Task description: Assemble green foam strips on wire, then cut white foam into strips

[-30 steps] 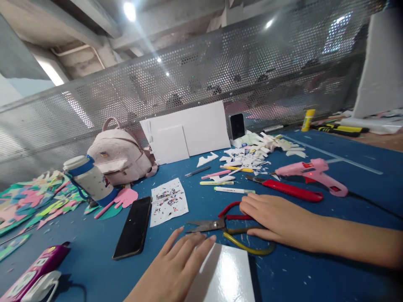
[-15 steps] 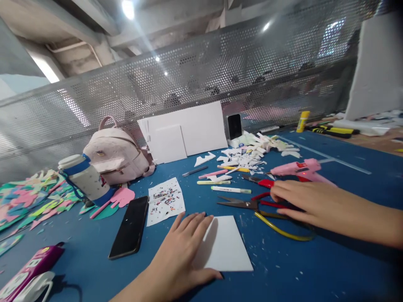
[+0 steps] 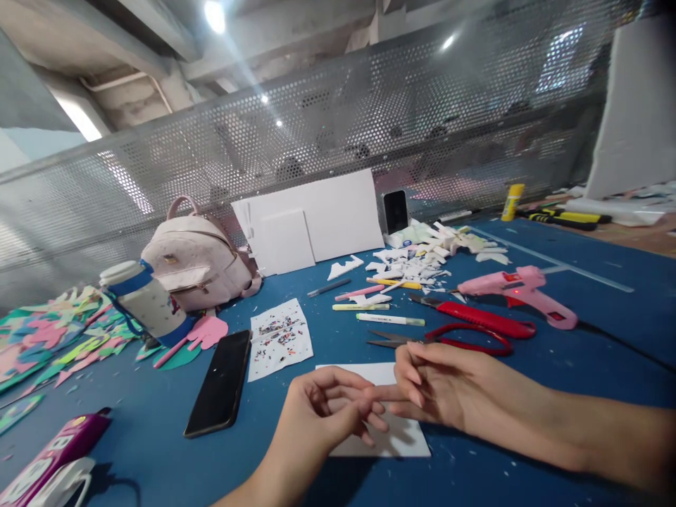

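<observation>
Above a white sheet (image 3: 404,440) lying flat on the blue table (image 3: 475,465), toward the near edge, both hands are brought together. The left hand (image 3: 330,408) is half curled, with its thumb and forefinger set against an outstretched fingertip of the right hand (image 3: 454,391); whether anything small is pinched there cannot be told. The right hand is held loosely open, its other fingers partly bent, and nothing is seen gripped in it. The sheet's middle is covered by the hands, while its near right corner is left in view.

Just beyond the right hand, the scissors (image 3: 401,340) are laid with blades pointed toward the table's left edge, partly hidden by that hand. Behind their red handle a red knife (image 3: 489,318) is placed, and beyond it, toward the right edge, a pink glue gun (image 3: 520,287). A white marker (image 3: 391,320) is laid just beyond the blades.

To the left of the sheet, a small paper (image 3: 282,338) is strewn with coloured bits, and a black phone (image 3: 219,384) is set beside it. Nearer the table's far edge, white scraps (image 3: 412,264) are heaped, and a pale backpack (image 3: 198,260) is stood behind a bottle (image 3: 148,303). Along the left edge coloured scraps (image 3: 58,331) are piled, and at the near left corner a purple power strip (image 3: 53,451) is seen.
</observation>
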Motion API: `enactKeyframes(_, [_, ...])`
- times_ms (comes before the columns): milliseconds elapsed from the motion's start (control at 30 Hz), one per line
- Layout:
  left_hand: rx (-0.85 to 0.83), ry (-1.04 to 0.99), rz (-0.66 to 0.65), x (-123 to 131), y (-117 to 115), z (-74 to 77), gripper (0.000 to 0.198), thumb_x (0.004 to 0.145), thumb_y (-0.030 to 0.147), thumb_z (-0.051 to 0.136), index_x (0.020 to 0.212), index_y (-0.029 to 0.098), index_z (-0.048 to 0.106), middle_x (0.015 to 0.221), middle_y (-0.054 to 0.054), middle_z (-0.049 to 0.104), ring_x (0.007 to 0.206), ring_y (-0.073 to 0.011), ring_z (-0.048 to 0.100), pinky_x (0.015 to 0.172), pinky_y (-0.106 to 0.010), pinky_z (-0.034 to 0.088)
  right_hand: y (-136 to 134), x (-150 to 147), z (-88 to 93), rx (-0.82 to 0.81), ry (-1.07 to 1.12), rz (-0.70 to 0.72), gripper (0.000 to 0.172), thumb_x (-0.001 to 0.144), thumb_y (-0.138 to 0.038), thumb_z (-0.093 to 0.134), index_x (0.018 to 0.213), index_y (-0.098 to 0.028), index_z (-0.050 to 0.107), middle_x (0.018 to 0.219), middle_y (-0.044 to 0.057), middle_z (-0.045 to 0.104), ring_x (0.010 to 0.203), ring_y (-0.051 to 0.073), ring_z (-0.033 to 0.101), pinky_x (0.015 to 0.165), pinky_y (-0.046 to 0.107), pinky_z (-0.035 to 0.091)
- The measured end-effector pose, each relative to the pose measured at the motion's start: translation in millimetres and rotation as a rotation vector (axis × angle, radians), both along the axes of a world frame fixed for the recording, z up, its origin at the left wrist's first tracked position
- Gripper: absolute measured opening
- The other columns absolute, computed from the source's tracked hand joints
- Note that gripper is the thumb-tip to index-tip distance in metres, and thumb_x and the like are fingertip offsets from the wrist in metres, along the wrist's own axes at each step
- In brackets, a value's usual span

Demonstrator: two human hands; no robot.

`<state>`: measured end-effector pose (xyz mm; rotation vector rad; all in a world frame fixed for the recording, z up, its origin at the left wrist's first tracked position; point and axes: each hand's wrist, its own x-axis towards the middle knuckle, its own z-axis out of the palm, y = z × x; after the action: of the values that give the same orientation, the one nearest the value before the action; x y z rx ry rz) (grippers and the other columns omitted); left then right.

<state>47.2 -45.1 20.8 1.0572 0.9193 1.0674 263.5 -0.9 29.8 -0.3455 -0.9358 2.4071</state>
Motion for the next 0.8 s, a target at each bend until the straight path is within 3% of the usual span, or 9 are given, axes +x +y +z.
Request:
enactKeyframes(167, [-0.096,-0.035,0.085,-5,-4,-3.5,0.031,0.071,0.036,0.089,0.085,0.011,0.077,0.073,-0.011,0.08,0.069,-0.02,0.077,0.058,-0.021,0.059,-6,-6,3.0,0.153,-0.044,-0.041,0.038,0.105,-0.035,0.038,0.085,-0.014,0.063,0.085,0.006,0.059,0.093,0.017,0.06,0.1,0.036,0.042])
enactKeyframes(267, [-0.123,-0.052,0.12,-6,-9,-0.9,0.031,0.07,0.034,0.09,0.085,0.01,0.078,0.078,-0.013,0.081,0.072,-0.0209,0.078,0.058,-0.021,0.058,-11,-7,6.8,0.222,-0.079,-0.045,0.039,0.106,-0.033,0.034,0.087,-0.014,0.063,0.088,0.007,0.06,0.097,0.019,0.06,0.104,0.039,0.04])
enactKeyframes(433, [-0.134,-0.08,0.159,-7,-13,1.1,0.031,0.067,0.036,0.091,0.082,0.011,0.079,0.074,-0.012,0.08,0.065,-0.0178,0.075,0.057,-0.02,0.057,-16,-9,8.4,0.322,-0.134,-0.054,0.04,0.106,-0.033,0.033,0.092,-0.014,0.065,0.096,0.011,0.064,0.105,0.024,0.061,0.109,0.047,0.036])
enactKeyframes(800, [-0.095,-0.165,0.205,-6,-14,-4.6,0.033,0.066,0.039,0.091,0.074,0.011,0.076,0.059,-0.005,0.072,0.051,-0.0115,0.066,0.05,-0.018,0.054,-21,-17,7.7,0.36,-0.099,-0.027,0.044,0.105,-0.044,0.038,0.091,-0.015,0.068,0.09,0.01,0.065,0.098,0.024,0.065,0.109,0.048,0.037])
